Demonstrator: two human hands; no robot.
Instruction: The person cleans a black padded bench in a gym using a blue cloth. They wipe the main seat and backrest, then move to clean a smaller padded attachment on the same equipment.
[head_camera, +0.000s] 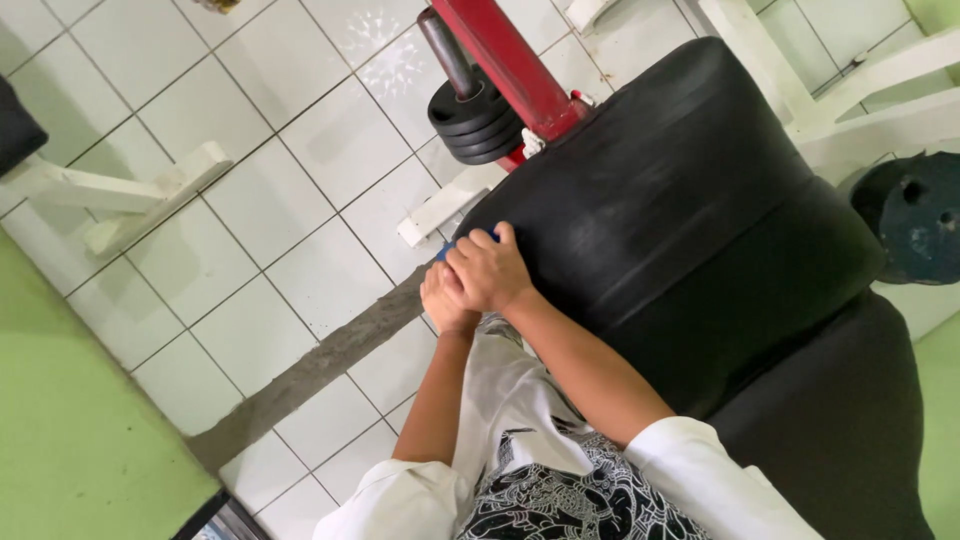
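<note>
while both fists close together on a small blue thing (446, 248), it sits at the near edge of the black padded bench (660, 200); my right hand (487, 268) overlaps my left hand (443, 298), each clamped on it. just beyond, black weight plates (476, 122) hang on a red frame (505, 60). white floor tiles (270, 200) lie open leftward, up to a green wall (70, 440).

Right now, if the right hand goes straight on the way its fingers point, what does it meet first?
The right hand already touches the edge of the black padded bench; past that edge its fingers point toward the white tiled floor, though depth is unclear.
</note>
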